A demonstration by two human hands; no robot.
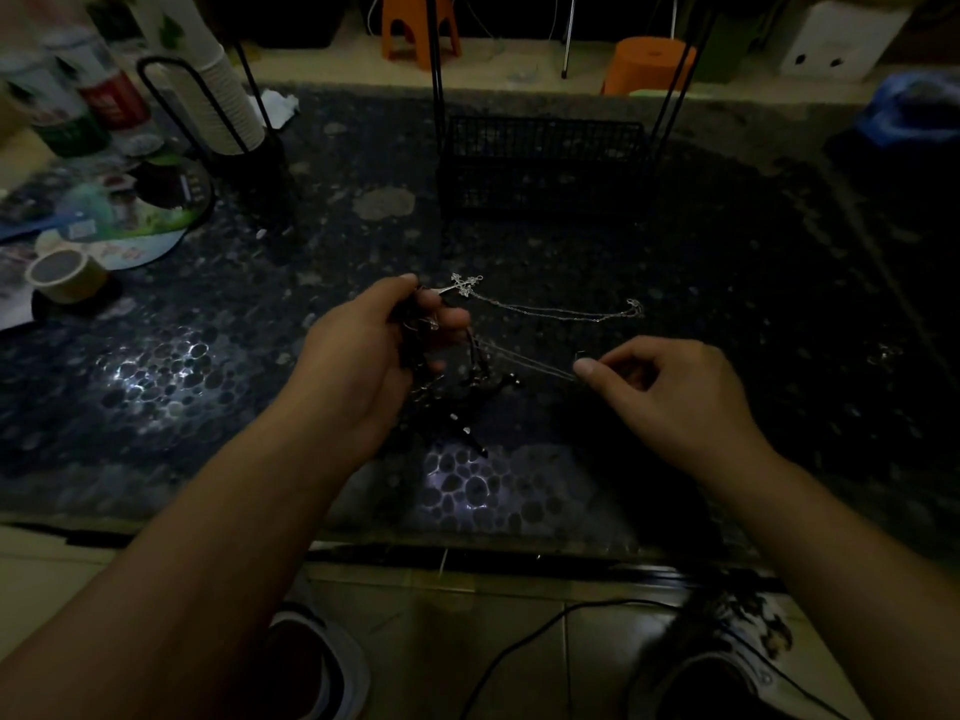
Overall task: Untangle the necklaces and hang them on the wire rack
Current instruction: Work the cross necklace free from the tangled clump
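Observation:
My left hand (pixel 363 356) grips a dark tangle of necklaces (pixel 457 402) just above the pebble-patterned table (pixel 727 304); beads hang below the hand. A silver cross pendant (pixel 464 286) sticks out past my left fingertips, and its thin silver chain (pixel 561 310) runs to the right over the table. My right hand (pixel 670 392) pinches another thin chain strand (pixel 535 362) between thumb and forefinger, stretched toward the tangle. The black wire rack (pixel 540 163) stands behind, with tall thin uprights rising out of view.
At far left stand bottles (pixel 78 101), a stack of paper cups (pixel 228 96) in a black holder, a round printed fan (pixel 130 215) and a tape roll (pixel 65 275). Orange stools (pixel 647 62) sit on the floor beyond. A cable (pixel 519 646) crosses the floor by my shoes.

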